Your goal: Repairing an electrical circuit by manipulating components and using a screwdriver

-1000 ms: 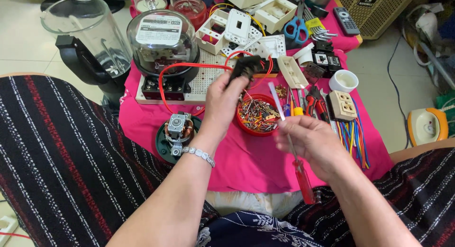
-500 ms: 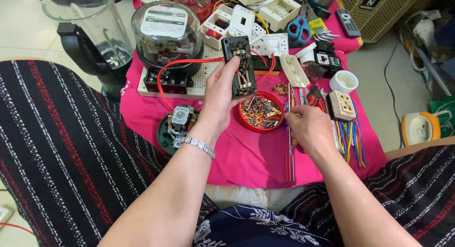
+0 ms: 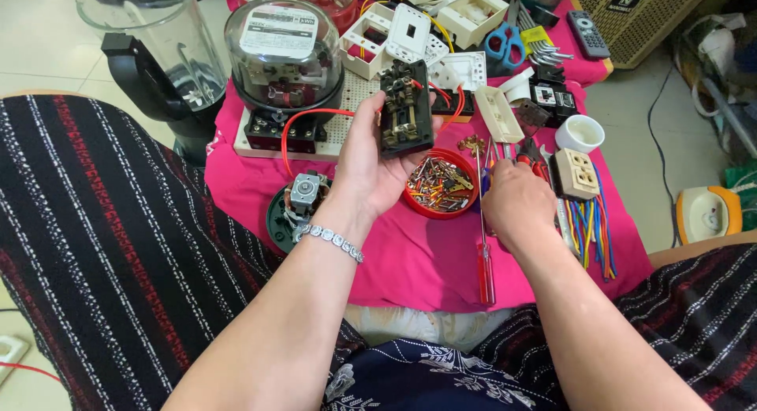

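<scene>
My left hand (image 3: 364,173) is raised over the pink cloth (image 3: 426,261), gripping a black switch block with brass contacts (image 3: 404,107) upright, its face towards me. A red wire (image 3: 315,113) loops behind it. My right hand (image 3: 514,199) rests low on the cloth, palm down, with its fingers on a cluster of hand tools (image 3: 530,152); I see nothing gripped in it. A red-handled screwdriver (image 3: 484,273) lies flat just left of that hand. Between my hands sits a red lid full of small metal screws and pins (image 3: 438,187).
A glass-domed electric meter (image 3: 284,52) stands on a white perforated board (image 3: 347,111). A blender jar (image 3: 158,52) is at far left and a small motor on a green lid (image 3: 303,198) beside my wrist. To the right are a beige socket (image 3: 576,173), coloured wires (image 3: 587,231) and a white cup (image 3: 579,132).
My left hand has lifted the black switch block and turned it to face me. My right hand lowered the screwdriver, laid it on the cloth and shifted right onto the tools.
</scene>
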